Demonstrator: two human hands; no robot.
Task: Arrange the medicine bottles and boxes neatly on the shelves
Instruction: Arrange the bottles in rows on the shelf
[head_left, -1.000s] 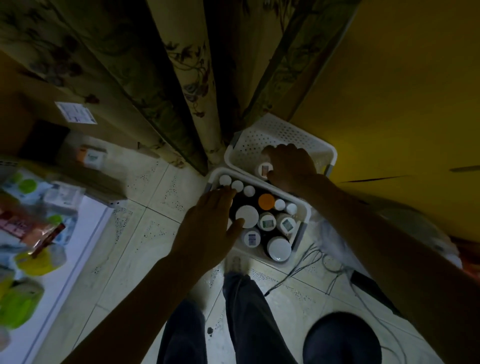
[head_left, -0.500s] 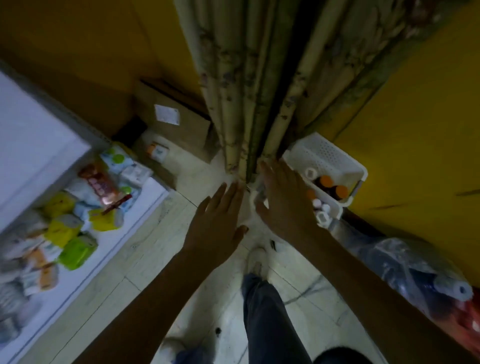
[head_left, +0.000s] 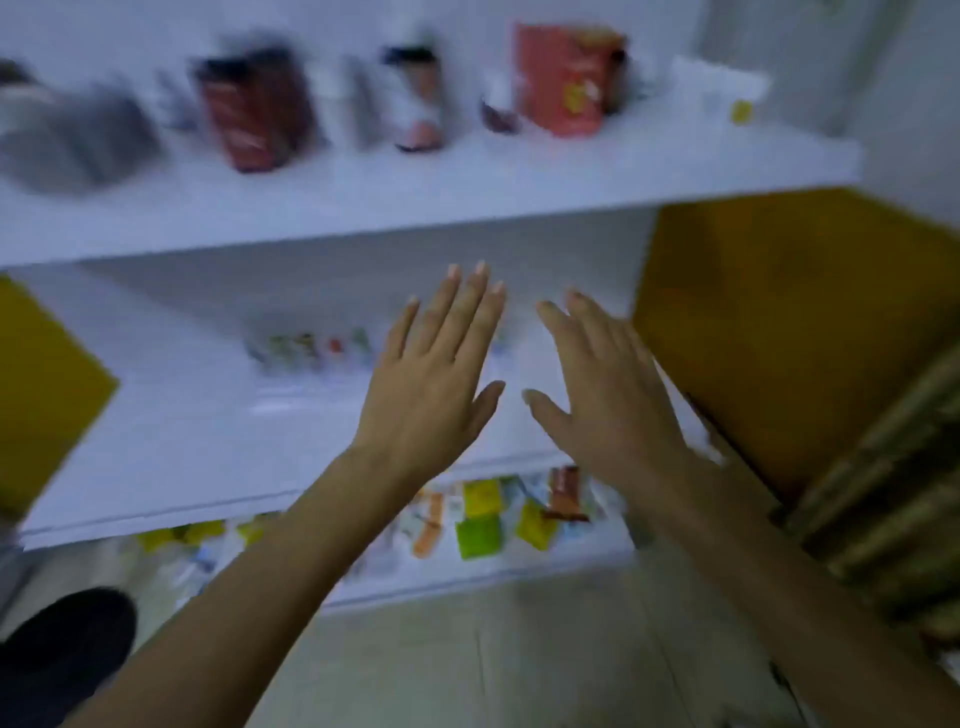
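My left hand (head_left: 434, 384) and my right hand (head_left: 605, 395) are both raised in front of a white shelf unit, fingers straight and spread, holding nothing. They hover over the middle shelf (head_left: 208, 441), where a blurred row of small bottles (head_left: 311, 349) stands at the back. On the top shelf (head_left: 467, 187) stand a dark red jar (head_left: 254, 111), a bottle with a black cap (head_left: 415, 98) and a red box (head_left: 566, 78), all blurred. The bottom shelf holds several yellow, green and orange packets (head_left: 483, 514).
A yellow wall (head_left: 779, 322) and a folded patterned curtain (head_left: 893, 499) lie to the right of the shelves. Pale floor tiles (head_left: 519, 649) run below. A dark shape (head_left: 62, 644) sits at the lower left.
The view swung up and left from the white baskets of bottles on the floor to the shelves. Both hands left the baskets and rose, empty, in front of the middle shelf.
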